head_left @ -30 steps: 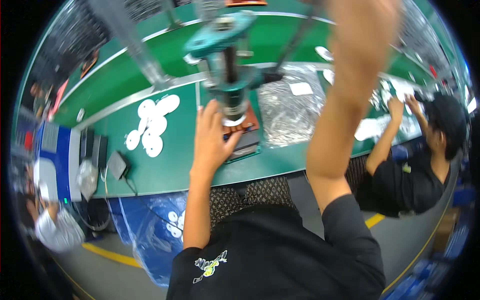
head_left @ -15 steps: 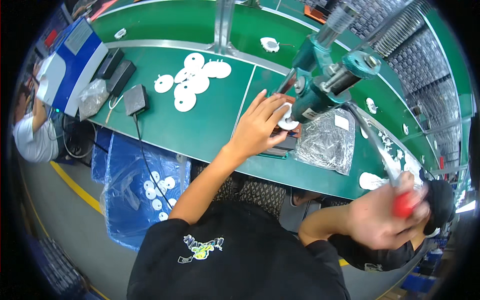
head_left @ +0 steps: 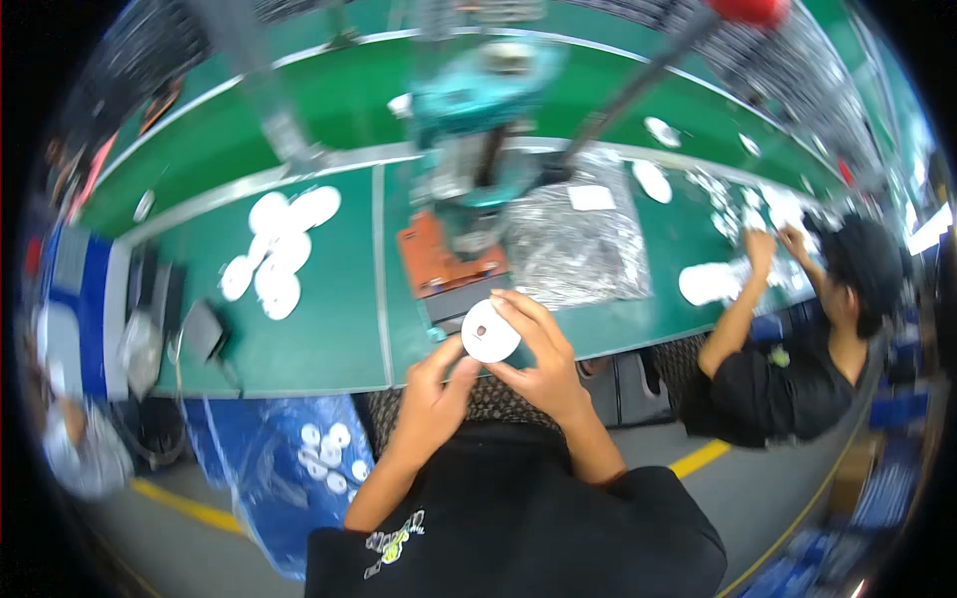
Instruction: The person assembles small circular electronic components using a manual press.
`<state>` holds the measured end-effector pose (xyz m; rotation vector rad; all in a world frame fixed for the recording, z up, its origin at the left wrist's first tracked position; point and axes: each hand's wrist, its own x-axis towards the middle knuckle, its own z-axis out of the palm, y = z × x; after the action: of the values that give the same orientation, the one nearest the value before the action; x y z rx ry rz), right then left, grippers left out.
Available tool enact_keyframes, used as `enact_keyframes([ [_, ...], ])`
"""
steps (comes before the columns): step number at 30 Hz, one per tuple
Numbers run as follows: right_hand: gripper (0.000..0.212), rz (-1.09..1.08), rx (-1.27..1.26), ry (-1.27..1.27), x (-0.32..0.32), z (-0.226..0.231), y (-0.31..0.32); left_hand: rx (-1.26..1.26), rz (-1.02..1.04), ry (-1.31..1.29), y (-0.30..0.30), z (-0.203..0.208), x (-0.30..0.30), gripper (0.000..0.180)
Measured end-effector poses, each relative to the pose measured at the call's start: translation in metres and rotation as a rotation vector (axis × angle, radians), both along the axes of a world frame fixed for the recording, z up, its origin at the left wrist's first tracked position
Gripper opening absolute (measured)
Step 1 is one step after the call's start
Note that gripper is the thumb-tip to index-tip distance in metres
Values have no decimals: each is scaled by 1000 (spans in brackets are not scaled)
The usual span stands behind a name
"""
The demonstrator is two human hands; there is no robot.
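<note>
In front of my body I hold a round white plastic disc point(head_left: 490, 344) with a small hole near its middle. My right hand point(head_left: 546, 364) grips its right side, fingers along the top edge and thumb below. At its lower left edge is my left hand point(head_left: 437, 391), thumb and fingers closed on the rim. Just beyond the disc stands a teal hand press point(head_left: 483, 95), blurred, above an orange fixture point(head_left: 424, 261) on a dark base. The press lever ends in a red knob point(head_left: 750, 8), raised at the top right.
Several white discs point(head_left: 284, 251) lie overlapping on the green table at left. A clear plastic bag point(head_left: 578, 249) lies right of the press. A blue-lined bin point(head_left: 269, 498) below the table holds several discs. A co-worker point(head_left: 788, 369) handles white parts at right.
My right hand has let go of the lever's red knob and come to the disc. My left hand has drawn the disc from the press toward me. The lever has risen; the view has shifted.
</note>
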<state>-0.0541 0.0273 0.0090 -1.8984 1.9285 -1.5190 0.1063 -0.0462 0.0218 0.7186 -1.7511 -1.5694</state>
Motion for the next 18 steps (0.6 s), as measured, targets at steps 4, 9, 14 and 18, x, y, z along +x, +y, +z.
enact_keyframes([
  [4, 57, -398, -28, -186, -74, 5, 12, -709, 449, -240, -70, -2, 27, 34],
  [9, 39, -894, -16, -88, -241, -23, 21, -933, 856, -973, -223, -38, 110, 53],
  [14, 40, -843, 71, -101, -321, -62, -14, -515, 699, -1137, -270, -56, 132, 57],
  [18, 41, -835, 110, -126, -334, -73, -23, -508, 688, -1029, -256, -60, 122, 53],
])
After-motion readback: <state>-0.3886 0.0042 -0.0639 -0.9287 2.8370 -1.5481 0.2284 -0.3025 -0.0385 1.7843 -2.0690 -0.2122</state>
